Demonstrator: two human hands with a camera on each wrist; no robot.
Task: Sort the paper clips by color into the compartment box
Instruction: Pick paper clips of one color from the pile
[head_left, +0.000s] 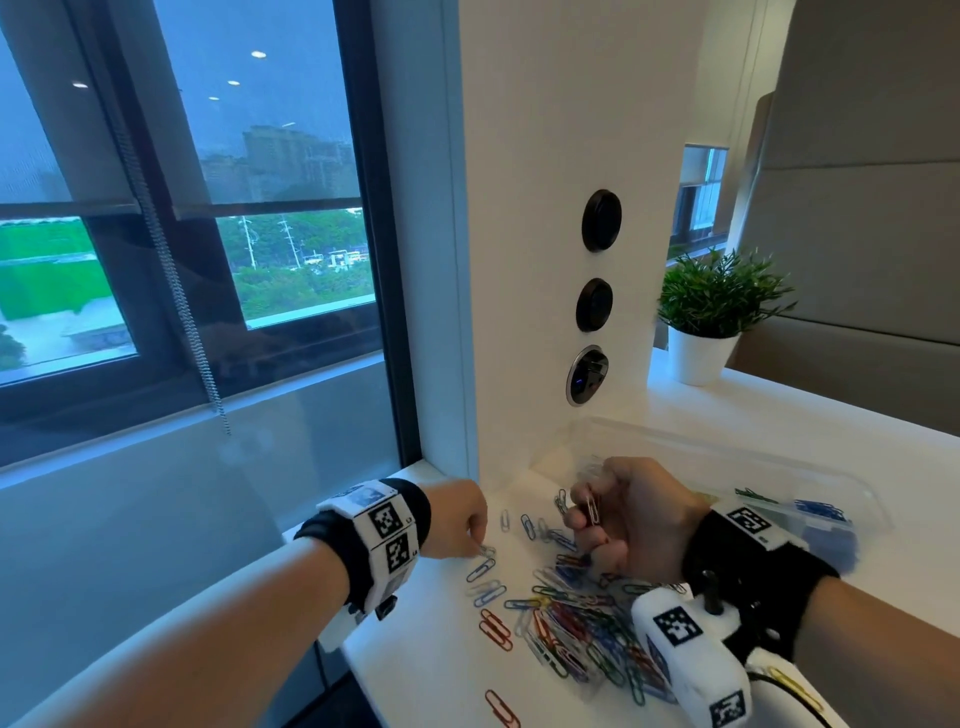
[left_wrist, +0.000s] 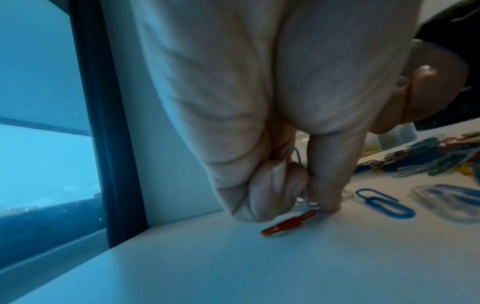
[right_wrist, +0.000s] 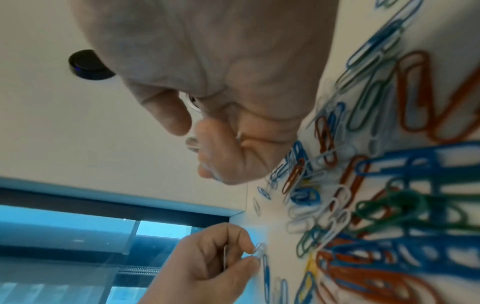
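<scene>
while both hands (head_left: 457, 519) (head_left: 634, 514) pinch pale clips (head_left: 591, 508), a tangled multicolored clip heap (head_left: 576, 629)

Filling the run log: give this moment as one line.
left hand: pinching clip on table | right hand: holding white clips | pile: unsorted | box: blue, green inside

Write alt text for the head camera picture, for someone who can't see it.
Two hands sort paper clips on a white counter: the left hand pinches a pale clip off the surface, the right hand holds several pale clips above a mixed-color pile. A clear compartment box sits behind the right wrist.
</scene>
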